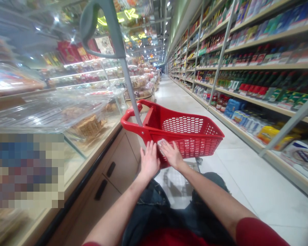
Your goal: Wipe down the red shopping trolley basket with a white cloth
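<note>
A red plastic shopping basket cart (pixel 154 132) with perforated sides stands in front of me, its grey pull handle (pixel 130 85) rising up and to the left. My left hand (pixel 150 162) lies with fingers stretched out against the near outer side of the basket. Beside it, my right hand (pixel 172 154) presses a small crumpled white wipe (pixel 161 144) against the same red wall. Part of the wipe is hidden under the fingers, and whether it is paper or cloth I cannot tell.
On the left runs a display counter with clear covers (pixel 41 112), packed food and wooden cabinet doors (pixel 118 160). Long shelves (pixel 259 68) of bottles and packages line the right side. Between them a white tiled floor (pixel 231 171) leads away.
</note>
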Motion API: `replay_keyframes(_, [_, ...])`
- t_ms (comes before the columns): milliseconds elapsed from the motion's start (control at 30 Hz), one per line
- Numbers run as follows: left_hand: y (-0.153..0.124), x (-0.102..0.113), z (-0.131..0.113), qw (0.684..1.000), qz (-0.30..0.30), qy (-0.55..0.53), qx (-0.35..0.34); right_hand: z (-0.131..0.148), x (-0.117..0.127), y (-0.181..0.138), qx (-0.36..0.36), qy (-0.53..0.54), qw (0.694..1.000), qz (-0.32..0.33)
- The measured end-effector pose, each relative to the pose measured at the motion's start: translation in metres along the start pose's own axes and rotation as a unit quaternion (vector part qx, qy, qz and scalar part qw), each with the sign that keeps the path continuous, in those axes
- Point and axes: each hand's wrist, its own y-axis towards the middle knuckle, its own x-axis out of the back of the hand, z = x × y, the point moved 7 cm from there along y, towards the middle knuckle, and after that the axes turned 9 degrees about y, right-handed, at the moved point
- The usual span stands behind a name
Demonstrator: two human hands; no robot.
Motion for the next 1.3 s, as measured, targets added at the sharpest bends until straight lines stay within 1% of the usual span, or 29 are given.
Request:
replay_keyframes(33, [-0.001,-0.002,-0.002,1.0,0.002,0.001,-0.006,0.0,0.001,-0.007,0.004,0.001,1.0,-0.003])
replay_keyframes(100, [-0.001,-0.004,-0.006,1.0,0.005,0.001,-0.013,-0.003,0.014,-0.012,0.0,0.003,1.0,-0.025])
replay_keyframes(233, [0.009,-0.001,-0.014,1.0,0.005,-0.001,-0.013,-0.02,0.062,0.007,-0.058,-0.011,0.992,-0.108])
replay_keyframes(300, [0.016,0.002,-0.021,1.0,0.006,-0.002,-0.018,-0.029,0.072,0.016,-0.077,-0.017,0.99,-0.118])
replay_keyframes(333, [0.02,0.002,-0.025,1.0,0.009,-0.003,-0.022,-0.032,0.071,0.018,-0.08,-0.017,0.991,-0.11])
replay_keyframes(400, [0.024,0.002,-0.033,0.999,0.015,-0.002,-0.035,-0.037,0.059,0.013,-0.084,-0.015,0.993,-0.083])
replay_keyframes(533, [0.021,-0.005,-0.047,0.997,0.018,0.012,-0.068,-0.034,0.021,-0.018,-0.07,-0.001,0.997,-0.028])
replay_keyframes(600, [0.018,-0.01,-0.052,0.996,0.024,0.021,-0.082,-0.032,0.011,-0.033,-0.063,0.006,0.998,-0.011])
replay_keyframes(633, [0.017,-0.011,-0.053,0.995,0.03,0.025,-0.087,-0.032,0.011,-0.038,-0.062,0.007,0.998,-0.007])
replay_keyframes(700, [0.017,-0.012,-0.055,0.995,0.04,0.029,-0.09,-0.035,0.02,-0.041,-0.069,0.003,0.998,-0.014])
replay_keyframes(767, [0.022,-0.011,-0.057,0.995,0.046,0.027,-0.087,-0.043,0.039,-0.037,-0.09,-0.011,0.995,-0.042])
replay_keyframes(833, [0.028,-0.007,-0.06,0.995,0.046,0.024,-0.087,-0.055,0.058,-0.031,-0.116,-0.03,0.989,-0.083])
replay_keyframes(900, [0.034,-0.004,-0.066,0.994,0.041,0.023,-0.097,-0.065,0.069,-0.028,-0.128,-0.046,0.985,-0.108])
replay_keyframes(933, [0.036,-0.003,-0.07,0.993,0.037,0.023,-0.106,-0.068,0.069,-0.028,-0.127,-0.051,0.985,-0.108])
replay_keyframes(1000, [0.038,-0.004,-0.079,0.991,0.033,0.025,-0.127,-0.071,0.061,-0.035,-0.118,-0.057,0.988,-0.084])
replay_keyframes(1100, [0.036,-0.011,-0.092,0.987,0.035,0.028,-0.156,-0.07,0.04,-0.057,-0.111,-0.058,0.992,-0.034])
replay_keyframes(1167, [0.034,-0.016,-0.1,0.984,0.043,0.026,-0.173,-0.068,0.031,-0.073,-0.108,-0.055,0.993,-0.014])
replay_keyframes(1233, [0.033,-0.02,-0.106,0.981,0.051,0.022,-0.185,-0.067,0.032,-0.084,-0.11,-0.052,0.992,-0.014])
replay_keyframes(1300, [0.035,-0.021,-0.111,0.981,0.054,0.018,-0.187,-0.071,0.045,-0.085,-0.121,-0.051,0.99,-0.04])
